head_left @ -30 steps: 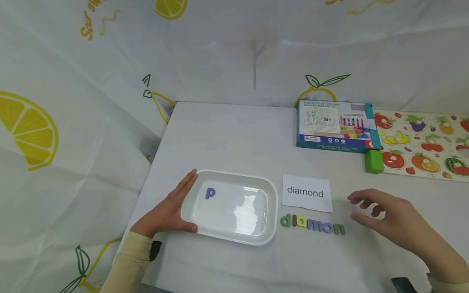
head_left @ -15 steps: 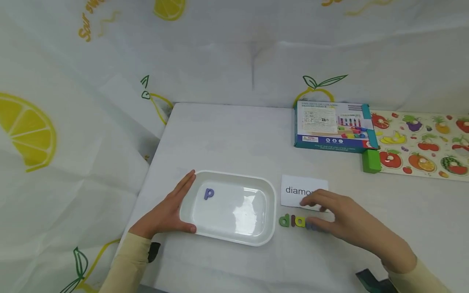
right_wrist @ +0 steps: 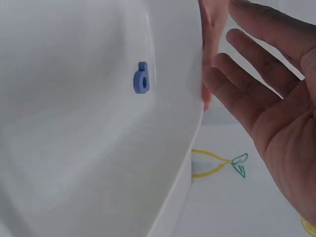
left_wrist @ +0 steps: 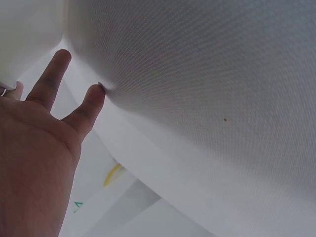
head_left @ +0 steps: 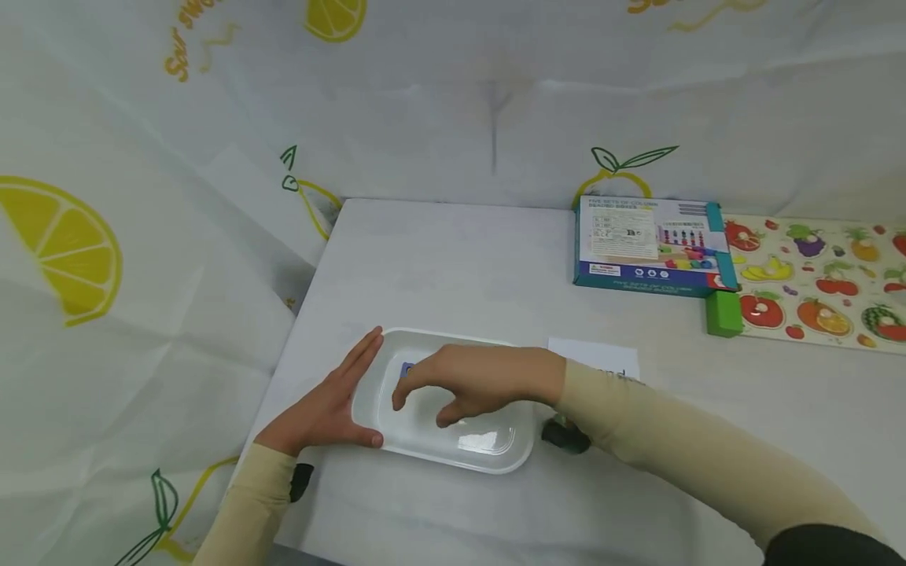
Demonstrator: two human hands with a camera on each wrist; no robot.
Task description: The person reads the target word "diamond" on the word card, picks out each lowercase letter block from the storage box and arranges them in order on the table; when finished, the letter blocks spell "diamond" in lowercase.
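Observation:
The white tray (head_left: 488, 462) lies on the table, its left end spanned by my left hand (head_left: 322, 409). Straight, spread fingers touch the rim at the far corner, and the thumb rests at the near side. Above the tray hovers my right hand (head_left: 481, 381), fingers loosely bent with nothing between them. Inside the tray is a purple letter p (right_wrist: 141, 81), partly covered by the right hand in the head view. Behind the right forearm, the word card (head_left: 594, 354) shows only its upper part. The row of coloured letters is hidden under that arm.
At the back right lies a boxed toy set (head_left: 654, 248). A green block (head_left: 724, 314) sits at its near corner, beside a fruit picture board (head_left: 821, 275). A lemon-print cloth (head_left: 439, 118) hangs behind the table.
My right hand has moved left from beyond the letter row, across the card and letters, to above the tray. The left hand stays at the tray's left end.

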